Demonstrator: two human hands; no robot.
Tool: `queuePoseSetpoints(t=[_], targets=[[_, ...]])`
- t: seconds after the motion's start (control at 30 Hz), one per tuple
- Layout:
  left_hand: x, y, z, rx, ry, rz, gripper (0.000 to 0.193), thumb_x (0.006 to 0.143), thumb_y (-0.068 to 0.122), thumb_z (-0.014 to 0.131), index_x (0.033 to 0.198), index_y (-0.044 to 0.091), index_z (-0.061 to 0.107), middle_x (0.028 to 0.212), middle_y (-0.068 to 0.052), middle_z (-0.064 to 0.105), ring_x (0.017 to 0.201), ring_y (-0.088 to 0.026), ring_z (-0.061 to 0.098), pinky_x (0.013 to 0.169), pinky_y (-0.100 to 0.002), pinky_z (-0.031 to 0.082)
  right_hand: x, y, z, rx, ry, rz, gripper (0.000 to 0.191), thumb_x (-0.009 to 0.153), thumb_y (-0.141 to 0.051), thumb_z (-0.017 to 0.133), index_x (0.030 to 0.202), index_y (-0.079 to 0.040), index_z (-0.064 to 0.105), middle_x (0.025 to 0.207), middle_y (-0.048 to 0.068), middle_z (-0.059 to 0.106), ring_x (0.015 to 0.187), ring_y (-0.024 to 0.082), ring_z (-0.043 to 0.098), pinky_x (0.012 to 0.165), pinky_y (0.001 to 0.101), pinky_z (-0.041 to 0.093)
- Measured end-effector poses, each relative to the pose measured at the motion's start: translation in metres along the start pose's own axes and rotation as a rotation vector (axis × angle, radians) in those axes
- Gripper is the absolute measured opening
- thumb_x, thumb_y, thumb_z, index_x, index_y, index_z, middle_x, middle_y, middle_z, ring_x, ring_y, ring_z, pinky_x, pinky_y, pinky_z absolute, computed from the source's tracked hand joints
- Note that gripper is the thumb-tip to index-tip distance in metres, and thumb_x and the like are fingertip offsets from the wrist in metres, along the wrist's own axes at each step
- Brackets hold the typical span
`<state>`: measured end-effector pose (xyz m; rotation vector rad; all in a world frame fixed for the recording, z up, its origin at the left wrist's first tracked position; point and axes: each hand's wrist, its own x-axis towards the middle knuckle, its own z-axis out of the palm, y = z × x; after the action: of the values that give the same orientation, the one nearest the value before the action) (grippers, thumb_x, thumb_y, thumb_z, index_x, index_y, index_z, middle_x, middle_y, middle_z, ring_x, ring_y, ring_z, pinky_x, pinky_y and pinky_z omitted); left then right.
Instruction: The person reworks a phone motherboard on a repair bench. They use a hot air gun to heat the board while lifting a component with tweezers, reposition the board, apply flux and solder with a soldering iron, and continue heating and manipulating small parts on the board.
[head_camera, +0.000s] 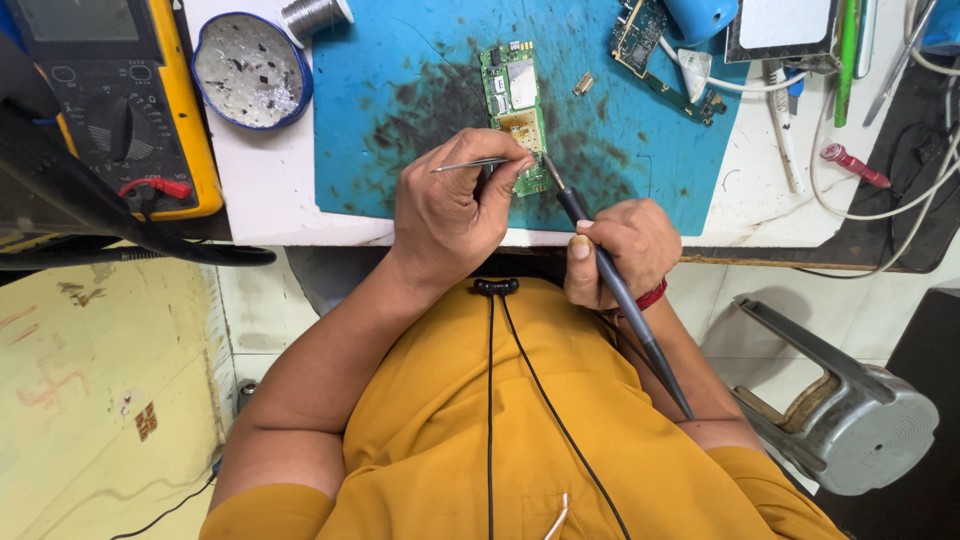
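A narrow green circuit board (518, 112) lies flat on the blue work mat (400, 150), its long axis running away from the person and its far end tilted slightly left; its near end sits under the fingertips close to the mat's front edge. The left hand (452, 210) is curled, thumb and forefinger pinching metal tweezers (475, 164) that lie nearly level, their tips at the board's near end. The right hand (620, 250) is closed in a pen grip around a dark soldering iron (612, 285), whose shaft slants from the lower right up to the left so that its tip meets the board's near right corner just beside the tweezer tips. This looks like soldering or lifting a small part at that corner; the next move likely calls for a steady tip on the joint while the tweezers hold or shift the part, though the part itself is too small to see. Left of the board, beyond the mat, a round blue tin (252, 70) with grey residue stands on the white tabletop (265, 200), and further left a yellow multimeter (120, 100). Right of the board lies a second circuit board (640, 35)
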<state>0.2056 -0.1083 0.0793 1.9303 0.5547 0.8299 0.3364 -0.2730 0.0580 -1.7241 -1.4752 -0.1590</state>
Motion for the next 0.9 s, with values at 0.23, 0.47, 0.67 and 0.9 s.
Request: queuePoseSetpoints(t=[0.23,0.47,0.67,0.9], targets=[[-0.0004,0.0004,-0.0002,-0.008,-0.005,-0.011,0.018,0.100,0.004,0.076,0.105,0.008,0.059,0.096,-0.006,0.071,0.083,-0.026,0.073,0.070,-0.035,0.056,0.0001,0.0002,-0.0019,0.016,0.004,0.003,0.010,0.095,-0.011,0.064,0.098,-0.004,0.058,0.075,0.010,0.059,0.066,0.028,0.059,0.061,0.0391,0.047],[0.0000,-0.0001,0.0002,-0.005,0.003,0.007,0.019,0.100,0.004,0.076,0.105,0.008,0.059,0.097,-0.006,0.071,0.085,-0.026,0.073,0.071,-0.036,0.057,0.0003,0.0004,-0.0014,-0.002,-0.009,0.011,0.008,0.095,-0.010,0.064,0.097,-0.005,0.058,0.073,0.009,0.059,0.065,0.028,0.057,0.061,0.0392,0.047],[0.0000,0.0009,-0.0006,-0.005,-0.006,0.002,0.018,0.099,0.004,0.076,0.105,0.007,0.059,0.097,-0.006,0.071,0.085,-0.026,0.073,0.071,-0.036,0.057,-0.0024,0.0009,0.0018,0.000,0.066,0.043,0.010,0.097,-0.011,0.063,0.100,-0.003,0.057,0.078,0.011,0.060,0.067,0.028,0.058,0.063,0.0393,0.047],[0.0011,0.0017,-0.0011,-0.006,-0.002,-0.001,0.018,0.100,0.005,0.076,0.104,0.007,0.059,0.097,-0.006,0.071,0.085,-0.028,0.073,0.072,-0.036,0.057,-0.0060,0.0027,0.0063,0.007,0.155,0.173,0.013,0.100,-0.013,0.063,0.103,-0.002,0.058,0.083,0.014,0.062,0.070,0.029,0.058,0.061,0.0377,0.045]])
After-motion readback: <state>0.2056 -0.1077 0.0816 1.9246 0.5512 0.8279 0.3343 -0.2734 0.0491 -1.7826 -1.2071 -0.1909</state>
